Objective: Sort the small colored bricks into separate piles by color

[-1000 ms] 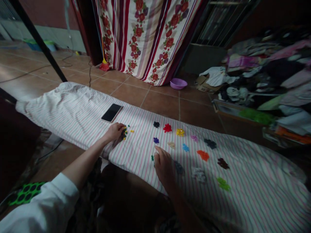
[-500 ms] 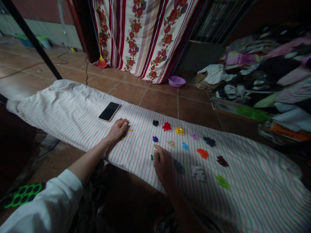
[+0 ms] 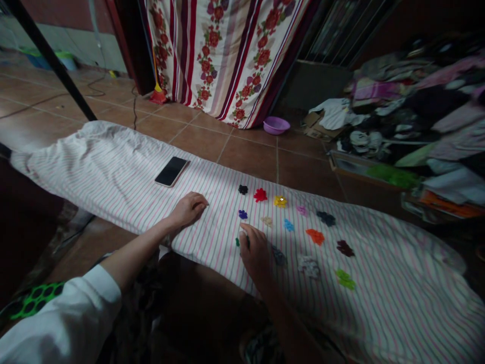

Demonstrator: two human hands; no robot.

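Small pieces lie sorted by colour in little piles on a striped cloth (image 3: pixel 215 237). Among them are a black pile (image 3: pixel 243 189), a red pile (image 3: pixel 260 195), a yellow pile (image 3: pixel 280 201), a purple-blue pile (image 3: pixel 243 215) and an orange pile (image 3: pixel 315 236). My left hand (image 3: pixel 189 208) rests on the cloth left of the piles, fingers curled together; whatever is under them is hidden. My right hand (image 3: pixel 254 246) is beside a few green pieces (image 3: pixel 237 242), below the purple-blue pile, its thumb and fingers loosely bent and apart, with nothing visible between them.
A phone (image 3: pixel 172 171) lies on the cloth beyond my left hand. Past the cloth are a purple basin (image 3: pixel 276 125) and a floral curtain (image 3: pixel 227 60). Heaped clothes (image 3: pixel 409 101) fill the right background. A dark pole (image 3: pixel 53 60) slants at the upper left.
My left hand has moved slightly right and its fingers have curled over where small yellow pieces lay; those pieces no longer show. My right hand has barely moved.
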